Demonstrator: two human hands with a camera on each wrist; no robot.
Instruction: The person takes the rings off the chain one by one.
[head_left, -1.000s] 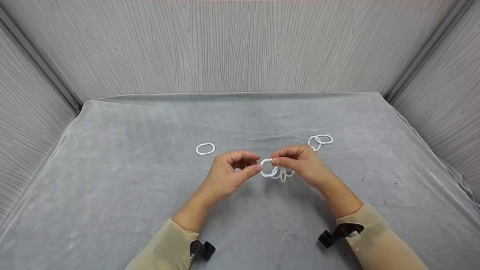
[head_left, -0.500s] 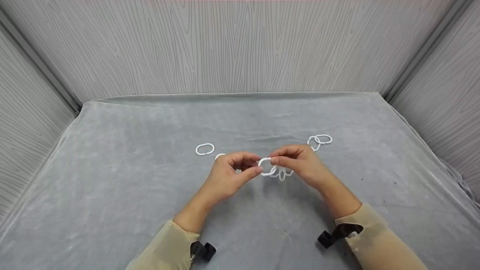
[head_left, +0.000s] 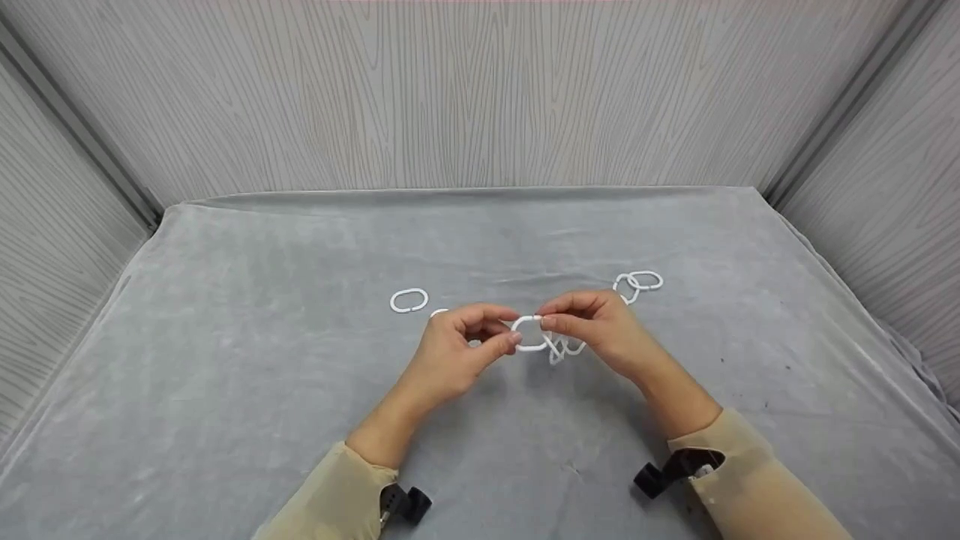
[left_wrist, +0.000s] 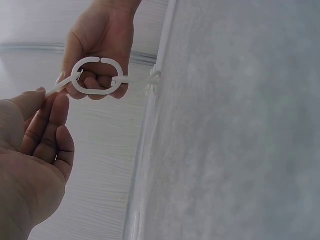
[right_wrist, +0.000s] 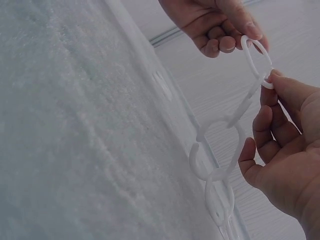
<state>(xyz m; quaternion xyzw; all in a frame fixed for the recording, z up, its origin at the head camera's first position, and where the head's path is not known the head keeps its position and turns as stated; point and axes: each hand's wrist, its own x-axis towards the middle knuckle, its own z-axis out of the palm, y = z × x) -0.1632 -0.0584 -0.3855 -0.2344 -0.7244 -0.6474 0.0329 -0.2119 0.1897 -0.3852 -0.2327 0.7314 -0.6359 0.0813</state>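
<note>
Between the two hands is a white plastic chain link (head_left: pixel 531 348), oval with a small gap. My left hand (head_left: pixel 454 352) pinches its left end between thumb and finger. At the upper right of the same link, my right hand (head_left: pixel 600 330) pinches it with thumb and index finger. Several joined links hang below it as a chain (right_wrist: pixel 239 145), well seen in the right wrist view. One hanging link (left_wrist: pixel 97 92) faces the left wrist camera with its gap on top. In the head view, the right hand hides part of the chain.
A single loose link (head_left: pixel 409 310) lies on the grey cloth (head_left: pixel 262 300) left of the hands. Another link (head_left: pixel 437 312) shows partly behind the left hand. Two joined links (head_left: pixel 645 272) lie behind the right hand. Pale wood-grain panels (head_left: pixel 465 97) enclose the back and sides.
The held link has shifted slightly left, and the left hand's fingertips have come onto its left end. The links hanging below have swung and turned. A loose link's edge now shows behind the left hand.
</note>
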